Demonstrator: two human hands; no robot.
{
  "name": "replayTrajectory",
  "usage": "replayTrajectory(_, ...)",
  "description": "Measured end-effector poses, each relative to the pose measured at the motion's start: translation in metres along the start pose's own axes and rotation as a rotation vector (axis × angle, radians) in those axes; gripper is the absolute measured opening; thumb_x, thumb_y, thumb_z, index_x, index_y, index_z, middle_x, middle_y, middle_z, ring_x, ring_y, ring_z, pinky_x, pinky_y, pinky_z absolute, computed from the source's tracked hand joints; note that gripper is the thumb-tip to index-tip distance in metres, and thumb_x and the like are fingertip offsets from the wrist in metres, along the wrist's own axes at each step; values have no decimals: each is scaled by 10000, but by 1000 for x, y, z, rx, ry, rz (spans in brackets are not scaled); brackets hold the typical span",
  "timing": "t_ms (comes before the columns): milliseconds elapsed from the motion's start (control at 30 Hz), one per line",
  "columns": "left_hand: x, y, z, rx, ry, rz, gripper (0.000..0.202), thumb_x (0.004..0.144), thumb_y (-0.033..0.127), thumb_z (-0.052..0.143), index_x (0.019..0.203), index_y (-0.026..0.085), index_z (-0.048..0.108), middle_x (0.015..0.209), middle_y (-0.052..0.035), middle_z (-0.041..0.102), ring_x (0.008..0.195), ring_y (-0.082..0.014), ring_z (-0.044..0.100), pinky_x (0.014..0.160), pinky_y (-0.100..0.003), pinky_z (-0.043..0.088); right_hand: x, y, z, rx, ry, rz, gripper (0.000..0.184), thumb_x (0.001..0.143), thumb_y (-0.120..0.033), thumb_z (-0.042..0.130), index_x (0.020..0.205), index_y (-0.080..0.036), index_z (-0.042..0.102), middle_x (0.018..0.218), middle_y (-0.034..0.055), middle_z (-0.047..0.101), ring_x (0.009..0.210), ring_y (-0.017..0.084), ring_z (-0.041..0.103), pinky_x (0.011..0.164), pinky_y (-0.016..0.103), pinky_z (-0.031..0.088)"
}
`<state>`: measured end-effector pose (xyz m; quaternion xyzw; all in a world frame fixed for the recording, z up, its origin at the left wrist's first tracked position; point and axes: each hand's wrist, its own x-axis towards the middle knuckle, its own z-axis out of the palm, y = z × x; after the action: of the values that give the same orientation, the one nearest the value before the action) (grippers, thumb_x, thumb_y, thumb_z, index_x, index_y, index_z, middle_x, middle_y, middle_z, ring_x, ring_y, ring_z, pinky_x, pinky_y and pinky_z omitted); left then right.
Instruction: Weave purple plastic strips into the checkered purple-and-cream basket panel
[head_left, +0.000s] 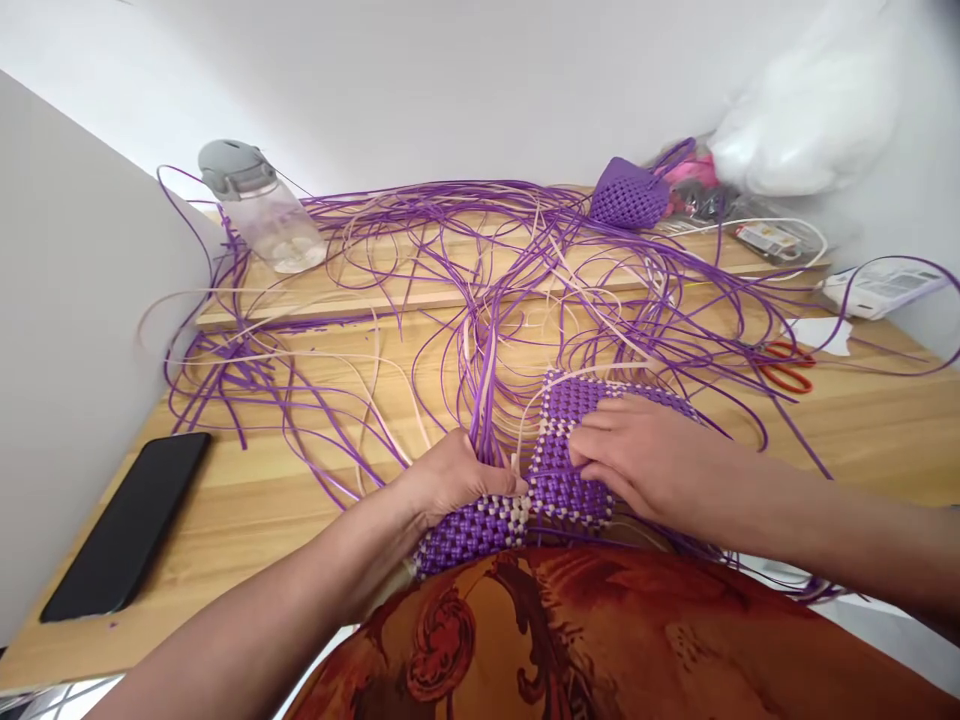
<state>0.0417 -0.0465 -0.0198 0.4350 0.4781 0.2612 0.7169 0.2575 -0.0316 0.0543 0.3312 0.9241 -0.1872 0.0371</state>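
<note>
A purple and white woven panel point(555, 470) lies at the near edge of the wooden table point(262, 500), bent into two faces. My left hand point(457, 475) is closed around its left part, fingers curled over the weave where loose strips rise. My right hand point(645, 455) rests on the right face with its fingers pressed together on the weave. A tangle of long purple and cream plastic strips point(480, 290) spreads from the panel across the table.
A black phone point(127, 525) lies at the left. A clear bottle with a grey lid point(259, 205) stands at the back left. A small purple woven piece point(628, 192), red-handled scissors point(787, 365) and white packets point(881, 285) are at the right. A grey partition bounds the left.
</note>
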Motion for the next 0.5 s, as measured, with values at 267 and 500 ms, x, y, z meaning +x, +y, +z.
replayTrajectory(267, 0, -1, -2, 54, -45, 88, 179, 571, 168, 724, 720, 134, 632, 625, 41, 543, 553, -86, 449, 544, -220, 344, 22, -16, 7, 405, 175, -134, 191, 892, -198, 477, 883, -175, 666, 1030, 56, 643, 1025, 156, 551, 921, 303, 388)
replayTrajectory(500, 1, -4, -3, 64, -42, 117, 174, 583, 205, 737, 685, 138, 613, 636, 32, 549, 581, -100, 468, 583, -239, 375, 32, -1, 9, 831, -13, 286, 228, 825, -326, 560, 884, -137, 673, 841, 43, 668, 638, 97, 547, 620, 237, 428)
